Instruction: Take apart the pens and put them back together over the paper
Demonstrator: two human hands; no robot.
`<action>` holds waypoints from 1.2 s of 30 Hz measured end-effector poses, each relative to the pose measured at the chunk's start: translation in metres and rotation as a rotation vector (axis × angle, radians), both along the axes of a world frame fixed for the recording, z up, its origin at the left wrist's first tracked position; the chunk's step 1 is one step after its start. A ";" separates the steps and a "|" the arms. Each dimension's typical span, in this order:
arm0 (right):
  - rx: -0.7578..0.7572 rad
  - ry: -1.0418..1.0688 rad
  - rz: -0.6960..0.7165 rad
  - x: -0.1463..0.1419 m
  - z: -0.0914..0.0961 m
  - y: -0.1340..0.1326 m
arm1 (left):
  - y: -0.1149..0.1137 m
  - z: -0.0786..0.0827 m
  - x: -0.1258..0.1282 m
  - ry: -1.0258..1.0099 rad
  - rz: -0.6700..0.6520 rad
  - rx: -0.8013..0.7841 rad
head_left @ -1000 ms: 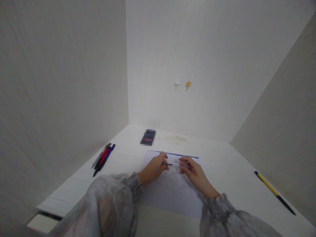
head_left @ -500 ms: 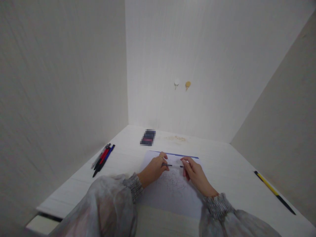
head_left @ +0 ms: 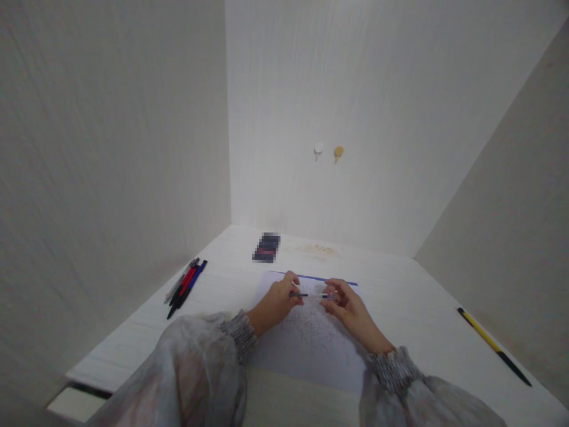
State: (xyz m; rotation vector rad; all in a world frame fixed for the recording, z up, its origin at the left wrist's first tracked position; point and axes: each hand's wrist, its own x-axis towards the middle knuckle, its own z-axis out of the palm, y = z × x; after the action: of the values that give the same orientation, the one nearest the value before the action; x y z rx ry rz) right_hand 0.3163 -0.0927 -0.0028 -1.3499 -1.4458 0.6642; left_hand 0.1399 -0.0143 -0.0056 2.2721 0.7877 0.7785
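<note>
A slim pen [head_left: 315,295], dark at both ends and pale or clear in the middle, is held level above a sheet of paper. My left hand [head_left: 279,299] pinches its dark left end between thumb and fingers. Around the other end curl the fingers of my right hand [head_left: 350,305], thumb below and fingertips above; the exact contact there is hard to make out. Beneath both hands lies the white paper [head_left: 306,356], covered in faint scribbles. A blue strip [head_left: 313,277] shows along its far edge.
Several pens [head_left: 189,286], with red, blue and black parts, lie together at the left. A yellow and black pen [head_left: 493,345] rests by the right wall. Farther back is a blurred dark object [head_left: 267,248]. Two small hooks [head_left: 338,153] are on the back wall.
The fingers of my right hand have spread and shifted slightly left around the pen's right end, showing more of it. My left hand has barely moved and still grips the pen.
</note>
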 end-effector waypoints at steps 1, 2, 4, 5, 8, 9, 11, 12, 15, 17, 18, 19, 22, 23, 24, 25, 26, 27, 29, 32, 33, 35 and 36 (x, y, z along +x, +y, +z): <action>0.000 0.008 0.014 0.000 -0.001 0.001 | 0.000 0.001 0.000 0.004 0.005 0.004; -0.013 0.003 0.025 0.001 -0.001 0.001 | 0.000 0.001 0.000 0.006 0.009 0.007; -0.061 -0.015 0.036 0.001 -0.002 0.000 | 0.000 0.002 0.000 -0.002 0.022 0.011; -0.084 -0.031 0.037 0.000 -0.002 0.000 | 0.000 0.001 0.000 -0.004 0.028 0.013; -0.107 -0.140 -0.013 0.000 -0.001 -0.002 | 0.000 0.000 0.000 0.012 0.022 0.022; -0.108 -0.184 -0.045 0.000 0.000 -0.003 | 0.000 -0.001 0.000 0.017 0.013 0.025; -0.105 -0.224 -0.083 0.001 0.001 -0.003 | 0.000 -0.002 0.001 0.013 -0.005 0.034; -0.099 -0.210 -0.079 0.000 0.002 -0.002 | 0.000 -0.003 0.001 0.009 -0.009 0.038; -0.071 -0.111 -0.010 -0.001 0.003 -0.001 | 0.000 -0.003 0.001 0.011 0.000 0.051; -0.092 -0.070 0.021 -0.003 0.004 -0.001 | 0.001 -0.002 0.001 0.027 0.008 0.052; -0.113 -0.065 0.031 -0.003 0.004 -0.001 | 0.001 -0.002 0.001 0.033 0.009 0.051; -0.136 -0.063 0.037 -0.004 0.003 -0.002 | 0.000 -0.002 0.001 0.037 0.008 0.050; -0.185 -0.082 0.027 -0.004 0.001 -0.003 | -0.001 0.000 0.000 0.035 -0.004 0.050; -0.192 -0.094 0.013 -0.004 0.000 -0.003 | -0.001 0.000 0.000 0.034 -0.010 0.052; -0.196 -0.107 -0.003 -0.005 -0.001 -0.004 | -0.001 0.000 0.001 0.034 -0.015 0.056; -0.194 -0.117 -0.018 -0.005 -0.001 -0.004 | -0.001 0.000 0.001 0.033 -0.019 0.060; -0.187 -0.123 -0.029 -0.006 0.000 -0.004 | -0.001 0.000 0.001 0.030 -0.021 0.063; -0.175 -0.122 -0.035 -0.006 0.002 -0.004 | -0.001 0.000 0.001 0.023 -0.023 0.063; -0.135 -0.090 -0.040 -0.007 0.007 -0.004 | 0.000 -0.001 0.001 -0.001 -0.033 0.060; -0.070 0.075 -0.069 -0.005 0.016 -0.005 | 0.004 -0.001 0.001 -0.025 0.003 0.090; -0.052 0.148 -0.089 -0.003 0.018 -0.005 | 0.005 -0.001 0.000 -0.023 0.029 0.106; -0.026 0.264 -0.130 0.001 0.019 -0.006 | 0.008 -0.002 -0.002 0.004 0.064 0.131; -0.020 0.299 -0.144 0.003 0.019 -0.006 | 0.010 -0.002 -0.002 0.019 0.066 0.138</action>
State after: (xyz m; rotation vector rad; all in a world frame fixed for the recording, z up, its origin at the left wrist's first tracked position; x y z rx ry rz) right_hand 0.3195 -0.0990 0.0162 -1.2941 -1.0968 0.7517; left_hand 0.1375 -0.0046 -0.0080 2.3894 0.8448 0.8664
